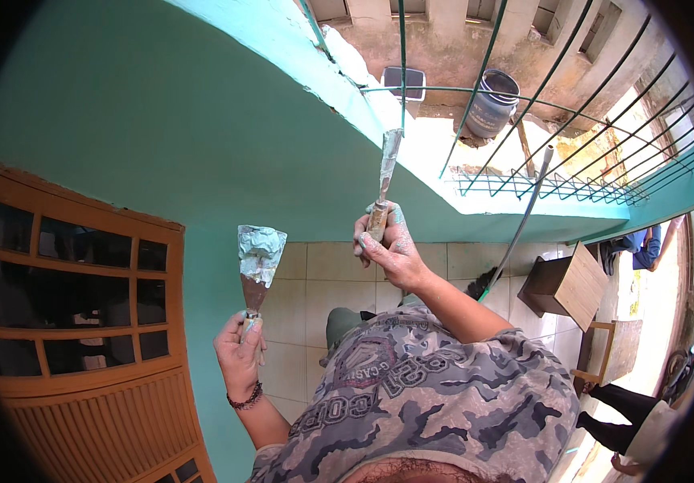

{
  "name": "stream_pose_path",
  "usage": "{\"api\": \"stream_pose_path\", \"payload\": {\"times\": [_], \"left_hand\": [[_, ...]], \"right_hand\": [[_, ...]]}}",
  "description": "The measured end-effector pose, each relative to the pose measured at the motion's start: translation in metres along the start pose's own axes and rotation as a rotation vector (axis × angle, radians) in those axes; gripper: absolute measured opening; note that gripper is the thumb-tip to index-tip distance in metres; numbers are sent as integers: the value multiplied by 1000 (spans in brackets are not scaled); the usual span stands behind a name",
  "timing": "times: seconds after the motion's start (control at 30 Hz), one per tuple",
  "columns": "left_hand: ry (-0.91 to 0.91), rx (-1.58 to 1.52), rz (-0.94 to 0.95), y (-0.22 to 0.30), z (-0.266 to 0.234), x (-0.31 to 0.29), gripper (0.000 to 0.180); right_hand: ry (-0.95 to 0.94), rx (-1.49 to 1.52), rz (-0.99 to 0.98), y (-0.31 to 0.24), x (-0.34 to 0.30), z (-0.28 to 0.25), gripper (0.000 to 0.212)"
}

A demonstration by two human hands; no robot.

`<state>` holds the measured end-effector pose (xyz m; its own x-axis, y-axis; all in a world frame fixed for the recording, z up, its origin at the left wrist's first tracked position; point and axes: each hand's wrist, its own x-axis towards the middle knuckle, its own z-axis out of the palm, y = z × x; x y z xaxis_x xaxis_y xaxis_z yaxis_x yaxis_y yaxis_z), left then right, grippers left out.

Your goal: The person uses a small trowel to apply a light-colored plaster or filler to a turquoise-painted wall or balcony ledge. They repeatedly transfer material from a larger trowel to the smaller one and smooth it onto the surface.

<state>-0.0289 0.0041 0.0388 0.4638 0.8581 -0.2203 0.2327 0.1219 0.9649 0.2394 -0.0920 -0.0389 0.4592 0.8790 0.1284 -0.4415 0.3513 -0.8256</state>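
My left hand [239, 351] is closed round the short handle of a wide putty knife [255, 294], held upright with its blade up. A thick lump of pale turquoise filler [261, 244] covers the upper part of that blade. Farther right, my right hand [392, 247] grips the wooden handle of a second putty knife [389, 165], seen nearly edge-on and smeared with the same filler. Its tip is near the white ledge below the green bars; I cannot tell whether it touches. Specks of filler dot the fingers of both hands.
A turquoise wall [162, 121] runs before me, with green metal bars [516, 105] above its ledge. An orange-brown door [81, 306] stands at left. At right a pole [528, 213] leans near a wooden cabinet [570, 282]. Beyond the bars sits a dark barrel [492, 109]. Other people show at the right edge.
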Motion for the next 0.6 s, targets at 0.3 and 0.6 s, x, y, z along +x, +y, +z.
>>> {"api": "stream_pose_path", "payload": {"times": [0.3, 0.6], "left_hand": [[-74, 76, 172, 18, -76, 90, 18], [-184, 118, 156, 11, -141, 127, 17]], "right_hand": [[297, -198, -295, 40, 121, 78, 36], [544, -330, -219, 73, 169, 122, 38]]}}
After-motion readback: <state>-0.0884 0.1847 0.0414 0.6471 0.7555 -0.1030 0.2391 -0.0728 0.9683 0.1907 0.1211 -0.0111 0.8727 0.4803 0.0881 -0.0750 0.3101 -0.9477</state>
